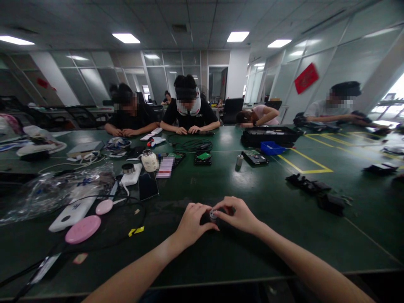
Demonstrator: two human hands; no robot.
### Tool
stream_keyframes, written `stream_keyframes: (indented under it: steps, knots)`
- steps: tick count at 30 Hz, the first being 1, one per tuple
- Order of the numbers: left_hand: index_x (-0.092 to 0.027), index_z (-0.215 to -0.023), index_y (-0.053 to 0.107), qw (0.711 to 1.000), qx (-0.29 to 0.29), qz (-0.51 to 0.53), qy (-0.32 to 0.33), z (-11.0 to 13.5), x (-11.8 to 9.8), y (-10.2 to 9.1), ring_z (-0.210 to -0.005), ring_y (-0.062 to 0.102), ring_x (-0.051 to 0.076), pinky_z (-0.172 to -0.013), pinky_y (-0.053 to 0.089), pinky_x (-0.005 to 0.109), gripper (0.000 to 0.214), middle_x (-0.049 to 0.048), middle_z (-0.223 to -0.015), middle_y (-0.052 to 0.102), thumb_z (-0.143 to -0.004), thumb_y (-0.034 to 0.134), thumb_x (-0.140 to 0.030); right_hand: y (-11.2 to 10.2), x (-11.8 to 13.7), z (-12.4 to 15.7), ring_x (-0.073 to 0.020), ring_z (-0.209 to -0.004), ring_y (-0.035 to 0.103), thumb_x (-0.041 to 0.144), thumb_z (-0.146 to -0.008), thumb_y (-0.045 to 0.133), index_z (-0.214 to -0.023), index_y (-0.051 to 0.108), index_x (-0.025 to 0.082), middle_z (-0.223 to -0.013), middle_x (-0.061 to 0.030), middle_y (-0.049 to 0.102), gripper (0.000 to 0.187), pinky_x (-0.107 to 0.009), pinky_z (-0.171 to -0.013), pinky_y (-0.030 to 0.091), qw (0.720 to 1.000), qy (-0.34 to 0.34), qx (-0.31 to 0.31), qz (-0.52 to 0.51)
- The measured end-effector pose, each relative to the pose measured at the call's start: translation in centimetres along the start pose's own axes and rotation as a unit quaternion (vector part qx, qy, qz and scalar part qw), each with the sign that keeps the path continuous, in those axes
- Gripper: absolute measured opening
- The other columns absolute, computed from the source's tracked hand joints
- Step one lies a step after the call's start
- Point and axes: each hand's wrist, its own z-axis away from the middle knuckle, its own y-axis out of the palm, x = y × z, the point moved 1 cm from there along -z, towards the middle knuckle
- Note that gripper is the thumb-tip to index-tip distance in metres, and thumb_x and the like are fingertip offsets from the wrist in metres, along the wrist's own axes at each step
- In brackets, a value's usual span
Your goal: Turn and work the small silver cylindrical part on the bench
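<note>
A small grey metal cylinder (213, 216) stands on the green table in front of me, between both hands. My left hand (193, 221) curves around its left side, fingertips at the far edge and thumb at the near edge. With thumb and index finger, my right hand (239, 213) pinches at the cylinder's top. Whatever tiny part may be between those right fingertips is too small to make out. Farther back on the table stands a similar silver cylinder (239, 161).
Left of my hands lie a black phone (148, 186), a pink disc (83, 229), a white device (72, 214), cables and clear plastic wrap (63, 189). Black parts (315, 191) lie to the right. Beyond are hard drives (255, 157) and a blue tray (272, 148). Several people sit around.
</note>
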Motion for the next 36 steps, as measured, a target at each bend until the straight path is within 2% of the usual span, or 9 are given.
stream_keyframes:
  steps: [5,12,14,19,24,36]
  knots:
    - [-0.023,-0.100,0.065,1.000,0.003,0.005,-0.004,0.01,0.01,0.08,-0.093,0.059,0.024,-0.083,0.041,0.036,0.042,0.0021,-0.096,0.068,-0.067,0.081,-0.045,-0.15,0.32,0.03,-0.0110,-0.057,0.048,0.034,-0.086,0.064,-0.094,0.072,0.024,-0.060,0.0043,0.049,0.015,-0.027,-0.064,0.036,1.000,-0.002,0.008,0.026]
    - [-0.023,-0.099,0.065,1.000,0.000,0.007,-0.007,-0.02,-0.08,-0.03,-0.091,0.060,0.024,-0.083,0.040,0.036,0.043,0.0015,-0.094,0.068,-0.066,0.081,-0.046,0.03,0.43,0.06,-0.0126,-0.060,0.051,0.035,-0.087,0.062,-0.092,0.071,0.023,-0.066,0.0012,0.054,0.016,-0.025,-0.059,0.039,1.000,0.008,0.021,0.006]
    - [-0.023,-0.096,0.066,1.000,0.002,0.007,-0.008,-0.06,-0.21,-0.14,-0.090,0.060,0.024,-0.083,0.040,0.036,0.040,0.0010,-0.093,0.069,-0.067,0.081,-0.045,-0.04,0.40,0.15,-0.0139,-0.064,0.054,0.032,-0.085,0.064,-0.096,0.068,0.023,-0.072,0.0000,0.059,0.015,-0.027,-0.062,0.042,1.000,0.007,0.000,-0.012]
    - [-0.024,-0.094,0.067,1.000,0.007,0.005,-0.020,-0.17,-0.39,-0.26,-0.089,0.061,0.024,-0.081,0.040,0.036,0.036,0.0008,-0.092,0.069,-0.068,0.081,-0.044,-0.44,0.48,0.32,-0.0182,-0.079,0.062,0.021,-0.078,0.067,-0.110,0.056,0.022,-0.089,-0.0034,0.067,0.034,-0.033,-0.076,0.048,0.995,-0.019,-0.049,-0.081]
    - [-0.024,-0.096,0.067,1.000,0.007,0.010,-0.016,-0.15,-0.20,-0.05,-0.088,0.062,0.024,-0.082,0.040,0.036,0.037,0.0014,-0.092,0.070,-0.069,0.080,-0.046,-0.20,0.47,0.26,-0.0183,-0.079,0.063,0.018,-0.075,0.069,-0.111,0.053,0.022,-0.089,-0.0029,0.069,0.039,-0.035,-0.079,0.049,0.994,-0.028,-0.044,-0.094]
    - [-0.023,-0.098,0.066,1.000,0.010,0.007,-0.014,-0.19,-0.22,0.11,-0.089,0.060,0.024,-0.081,0.040,0.035,0.038,0.0017,-0.093,0.068,-0.070,0.079,-0.046,0.20,0.00,0.20,-0.0176,-0.077,0.064,0.017,-0.074,0.070,-0.106,0.054,0.022,-0.082,-0.0008,0.068,0.036,-0.035,-0.078,0.050,0.995,-0.003,-0.040,-0.096]
